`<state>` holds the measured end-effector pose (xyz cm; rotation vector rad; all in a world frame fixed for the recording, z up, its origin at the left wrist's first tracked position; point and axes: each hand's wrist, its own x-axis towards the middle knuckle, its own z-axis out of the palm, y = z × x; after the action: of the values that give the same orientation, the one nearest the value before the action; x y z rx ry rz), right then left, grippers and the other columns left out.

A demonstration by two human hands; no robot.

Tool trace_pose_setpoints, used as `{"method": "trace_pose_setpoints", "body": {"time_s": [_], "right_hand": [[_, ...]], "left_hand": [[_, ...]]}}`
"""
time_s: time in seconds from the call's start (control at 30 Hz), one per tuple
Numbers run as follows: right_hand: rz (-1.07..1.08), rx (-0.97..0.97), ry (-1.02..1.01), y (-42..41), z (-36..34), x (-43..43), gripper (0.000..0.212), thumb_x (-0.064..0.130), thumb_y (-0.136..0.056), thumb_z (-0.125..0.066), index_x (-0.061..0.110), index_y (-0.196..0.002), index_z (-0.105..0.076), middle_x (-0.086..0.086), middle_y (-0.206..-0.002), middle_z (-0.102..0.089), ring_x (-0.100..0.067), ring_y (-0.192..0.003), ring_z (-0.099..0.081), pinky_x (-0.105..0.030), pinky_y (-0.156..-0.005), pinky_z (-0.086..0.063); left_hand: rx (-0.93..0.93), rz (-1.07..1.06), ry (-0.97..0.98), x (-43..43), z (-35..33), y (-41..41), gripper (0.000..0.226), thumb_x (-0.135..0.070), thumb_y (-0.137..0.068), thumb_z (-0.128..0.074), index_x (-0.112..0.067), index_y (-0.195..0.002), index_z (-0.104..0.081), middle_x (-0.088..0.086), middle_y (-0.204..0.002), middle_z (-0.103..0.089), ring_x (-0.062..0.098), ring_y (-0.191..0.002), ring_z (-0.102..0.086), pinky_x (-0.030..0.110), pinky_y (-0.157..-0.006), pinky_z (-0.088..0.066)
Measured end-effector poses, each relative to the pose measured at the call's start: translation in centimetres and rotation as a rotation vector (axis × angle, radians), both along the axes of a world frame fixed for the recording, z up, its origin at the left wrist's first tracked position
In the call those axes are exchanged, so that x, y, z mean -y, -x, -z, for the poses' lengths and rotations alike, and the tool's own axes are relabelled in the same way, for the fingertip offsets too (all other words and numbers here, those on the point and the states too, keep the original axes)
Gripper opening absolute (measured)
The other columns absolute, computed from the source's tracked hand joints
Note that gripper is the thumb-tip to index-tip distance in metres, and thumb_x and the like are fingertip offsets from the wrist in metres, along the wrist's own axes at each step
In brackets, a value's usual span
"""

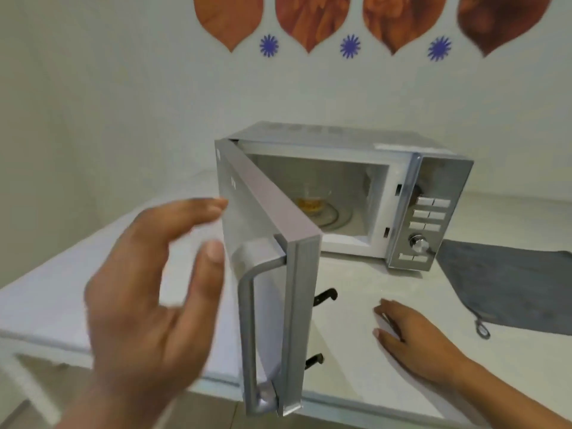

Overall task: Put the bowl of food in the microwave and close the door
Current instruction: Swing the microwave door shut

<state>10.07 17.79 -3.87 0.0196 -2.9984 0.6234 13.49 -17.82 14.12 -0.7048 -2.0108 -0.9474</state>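
I see a grey cloth (507, 283) flat on white counter (356, 351), rt side, metal ring (482, 329) at its corner. Wall (123, 88) behind w/ brown leaf decals (229, 17), blue flower decals (269, 45).

Microwave (340, 193) sits on counter (356, 351) vs. back wall (123, 88), door (266, 264) swung out to its left, toward camera. Bowl (312, 201) inside on turntable. Control panel (428, 218) at right of cavity. Cloth (507, 283) lies on counter right of microwave. Left hand (148, 298) just left of door, w/ fingertips near its face; right hand (414, 339) flat on counter, in front of microwave.
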Motion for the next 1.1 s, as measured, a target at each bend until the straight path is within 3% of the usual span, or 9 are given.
{"method": "trace_pose_setpoints", "body": {"time_s": [0.1,0.27,0.4,0.5,0.6,0.73,0.93,1.03,1.1], "right_hand": [[0.006,0.007,0.003,0.2,-2.3,0.0,0.052,0.048,-0.083,-0.063,0.029,-0.130,-0.054,0.010,-0.139,-0.053,-0.007,-0.121,-0.053,-0.020,-0.098,-0.040],[0.070,-0.296,-0.052,0.9,-8.5,-1.3,0.037,0.045,-0.084,-0.065,0.031,-0.118,-0.061,0.012,-0.122,-0.064,-0.002,-0.096,-0.060,-0.025,-0.086,-0.046],[0.135,-0.569,-0.035,2.9,-14.4,-3.9,0.026,0.039,-0.088,-0.061,0.027,-0.111,-0.067,0.009,-0.111,-0.069,0.009,-0.066,-0.047,-0.024,-0.071,-0.041],[0.172,-0.686,-0.031,5.2,-18.7,-6.6,0.027,0.035,-0.091,-0.057,0.021,-0.111,-0.068,0.000,-0.111,-0.070,0.000,-0.068,-0.053,-0.030,-0.076,-0.044],[0.192,-0.656,0.018,7.3,-21.4,-8.6,0.032,0.035,-0.094,-0.052,0.016,-0.115,-0.067,-0.006,-0.117,-0.068,-0.022,-0.090,-0.062,-0.037,-0.087,-0.048],[0.180,-0.572,-0.011,9.5,-22.3,-10.5,0.041,0.039,-0.099,-0.044,0.010,-0.120,-0.065,-0.012,-0.122,-0.066,-0.030,-0.108,-0.059,-0.031,-0.086,-0.041],[0.190,-0.550,0.075,10.4,-22.2,-11.8,0.067,0.054,-0.098,-0.029,0.002,-0.094,-0.071,-0.019,-0.081,-0.071,-0.034,-0.080,-0.061,-0.041,-0.074,-0.049],[0.171,-0.546,-0.003,10.7,-23.0,-11.8,0.067,0.066,-0.090,-0.024,0.016,-0.067,-0.062,-0.003,-0.055,-0.057,-0.026,-0.062,-0.053,-0.034,-0.056,-0.040],[0.137,-0.548,-0.014,11.0,-23.3,-11.2,0.063,0.072,-0.084,-0.025,0.023,-0.068,-0.061,0.004,-0.057,-0.057,-0.022,-0.063,-0.053,-0.031,-0.057,-0.038]], "left_hand": [[-0.038,-0.034,-0.030,1.5,0.8,2.3,0.030,-0.026,-0.095,-0.047,-0.019,-0.122,-0.059,-0.013,-0.118,-0.062,-0.002,-0.108,-0.055,0.012,-0.089,-0.039],[0.102,0.136,0.120,1.1,1.1,7.2,0.045,-0.049,-0.094,-0.044,-0.037,-0.137,-0.046,-0.021,-0.142,-0.047,-0.004,-0.130,-0.039,0.009,-0.101,-0.031],[0.012,0.113,0.100,-0.2,1.0,8.5,0.040,-0.050,-0.092,-0.048,-0.032,-0.127,-0.056,-0.013,-0.134,-0.057,0.004,-0.132,-0.042,0.033,-0.104,-0.037],[-0.014,0.109,0.093,-1.8,0.2,9.2,0.037,-0.050,-0.091,-0.050,-0.027,-0.117,-0.063,-0.008,-0.123,-0.064,0.009,-0.126,-0.049,0.033,-0.099,-0.042],[-0.038,0.101,0.135,-4.0,-0.6,10.1,0.034,-0.048,-0.090,-0.056,-0.024,-0.110,-0.067,-0.007,-0.110,-0.066,0.010,-0.107,-0.060,0.024,-0.088,-0.045],[-0.028,0.073,0.230,-7.6,-1.2,12.2,0.038,-0.046,-0.086,-0.064,-0.021,-0.114,-0.067,-0.003,-0.108,-0.066,0.013,-0.098,-0.060,0.029,-0.083,-0.051],[-0.058,-0.020,0.247,-12.8,-0.9,15.6,0.037,-0.032,-0.081,-0.075,-0.019,-0.114,-0.065,-0.001,-0.101,-0.063,0.020,-0.095,-0.056,0.032,-0.080,-0.047],[-0.085,-0.064,0.241,-14.7,-0.8,17.0,0.037,-0.029,-0.080,-0.076,-0.015,-0.112,-0.065,0.001,-0.098,-0.062,0.023,-0.094,-0.055,0.033,-0.078,-0.046],[-0.087,-0.093,0.238,-15.6,-0.7,17.6,0.036,-0.028,-0.080,-0.076,-0.014,-0.111,-0.065,0.002,-0.098,-0.062,0.026,-0.094,-0.055,0.038,-0.077,-0.048]]}}
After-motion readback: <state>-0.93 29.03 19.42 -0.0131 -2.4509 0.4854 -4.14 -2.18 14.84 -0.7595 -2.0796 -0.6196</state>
